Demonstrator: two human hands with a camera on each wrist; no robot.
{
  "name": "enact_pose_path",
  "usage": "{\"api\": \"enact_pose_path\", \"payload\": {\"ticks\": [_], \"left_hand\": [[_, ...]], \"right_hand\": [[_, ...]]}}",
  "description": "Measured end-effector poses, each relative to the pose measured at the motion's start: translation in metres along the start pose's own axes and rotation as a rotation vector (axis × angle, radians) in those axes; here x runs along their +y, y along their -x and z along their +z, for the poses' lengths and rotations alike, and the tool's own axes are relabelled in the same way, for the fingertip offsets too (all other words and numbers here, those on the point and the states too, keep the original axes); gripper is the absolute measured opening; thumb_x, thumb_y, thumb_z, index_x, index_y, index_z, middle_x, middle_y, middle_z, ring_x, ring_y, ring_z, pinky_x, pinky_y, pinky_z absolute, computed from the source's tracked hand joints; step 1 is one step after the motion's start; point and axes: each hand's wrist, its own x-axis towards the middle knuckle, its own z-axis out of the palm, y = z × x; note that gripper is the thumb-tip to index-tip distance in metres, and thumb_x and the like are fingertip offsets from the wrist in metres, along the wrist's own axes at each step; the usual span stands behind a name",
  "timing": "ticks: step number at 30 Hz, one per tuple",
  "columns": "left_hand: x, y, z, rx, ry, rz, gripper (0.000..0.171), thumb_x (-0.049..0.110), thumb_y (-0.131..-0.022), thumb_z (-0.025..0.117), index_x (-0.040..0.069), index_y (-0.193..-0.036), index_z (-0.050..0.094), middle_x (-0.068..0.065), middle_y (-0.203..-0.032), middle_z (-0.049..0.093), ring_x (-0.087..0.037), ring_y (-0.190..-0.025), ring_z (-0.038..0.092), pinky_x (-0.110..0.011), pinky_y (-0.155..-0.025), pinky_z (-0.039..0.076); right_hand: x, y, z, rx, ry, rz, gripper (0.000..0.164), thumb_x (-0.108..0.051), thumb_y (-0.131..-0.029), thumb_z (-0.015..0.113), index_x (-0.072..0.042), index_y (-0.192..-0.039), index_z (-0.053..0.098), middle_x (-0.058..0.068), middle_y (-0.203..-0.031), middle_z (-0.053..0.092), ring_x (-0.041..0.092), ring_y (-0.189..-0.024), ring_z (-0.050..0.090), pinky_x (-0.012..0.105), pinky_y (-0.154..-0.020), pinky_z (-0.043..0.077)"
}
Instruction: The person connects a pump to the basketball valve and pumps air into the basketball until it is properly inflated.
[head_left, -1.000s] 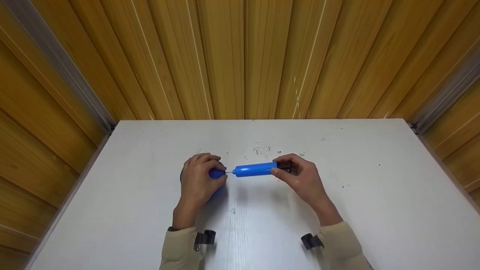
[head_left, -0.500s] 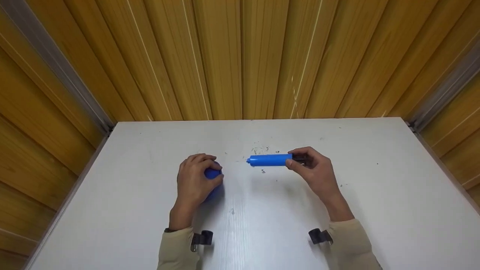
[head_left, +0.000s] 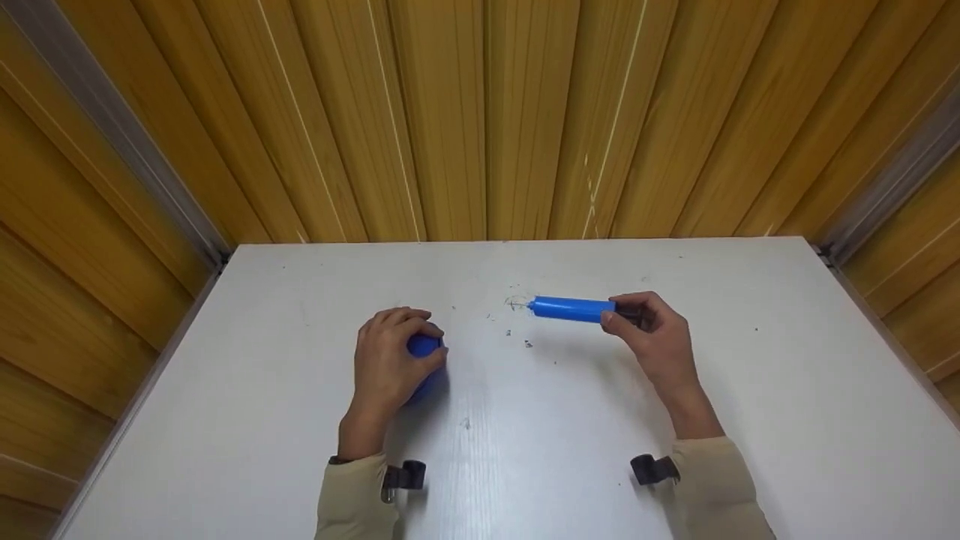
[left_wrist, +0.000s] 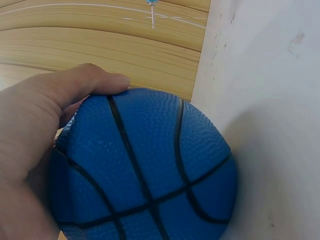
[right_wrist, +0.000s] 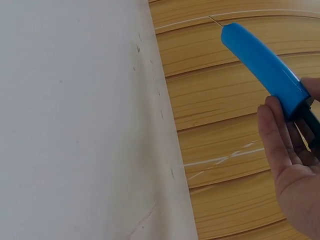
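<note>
My left hand grips a small blue ball with black seams like a basketball's, its fingers and thumb curled over the top. Most of the ball hides under that hand in the head view. To the right, my right hand holds a blue hand pump by the end of its barrel, next to the black handle, thumb on the near side. A thin metal needle sticks out of the pump's tip and points left, apart from the ball. The pump is raised above the table, its shadow falling below it.
Both hands work over a white table with dark scuffs and specks near its middle. Wood-patterned panels rise behind its back edge and at both sides. A black camera mount sits at each sleeve cuff.
The needle has come out of the ball. My right hand has carried the pump away to the right and slightly toward the back. My left hand stays on the ball, nearly still.
</note>
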Motion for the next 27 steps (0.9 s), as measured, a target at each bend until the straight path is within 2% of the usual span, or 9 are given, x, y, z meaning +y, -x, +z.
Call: {"api": "enact_pose_path", "payload": {"ticks": [11,22,27], "left_hand": [[-0.003,0.0,0.001,0.028,0.019,0.013,0.022,0.013,-0.077,0.094,0.013,-0.096,0.082,-0.006,-0.118,0.076,-0.036,-0.123,0.062,-0.065,-0.113,0.038],[-0.003,0.0,0.0,0.028,0.017,0.002,0.022,0.016,-0.079,0.094,0.014,-0.097,0.082,-0.006,-0.12,0.076,-0.035,-0.125,0.061,-0.065,-0.113,0.037],[-0.002,0.0,-0.001,0.017,0.012,-0.009,0.022,0.017,-0.08,0.094,0.015,-0.098,0.082,-0.006,-0.121,0.075,-0.035,-0.127,0.06,-0.065,-0.115,0.036]], "right_hand": [[0.011,-0.003,-0.003,0.038,-0.054,0.064,0.038,-0.009,-0.099,0.078,0.005,-0.13,0.062,0.016,-0.12,0.066,0.016,-0.103,0.071,0.026,-0.093,0.058],[0.019,-0.006,-0.006,0.066,-0.031,0.148,0.039,-0.01,-0.099,0.076,0.004,-0.132,0.06,0.015,-0.119,0.063,0.014,-0.101,0.068,0.023,-0.092,0.057],[0.023,-0.006,-0.006,0.047,-0.003,0.193,0.04,-0.012,-0.098,0.077,0.003,-0.131,0.061,0.015,-0.118,0.064,0.016,-0.101,0.067,0.021,-0.091,0.057]]}}
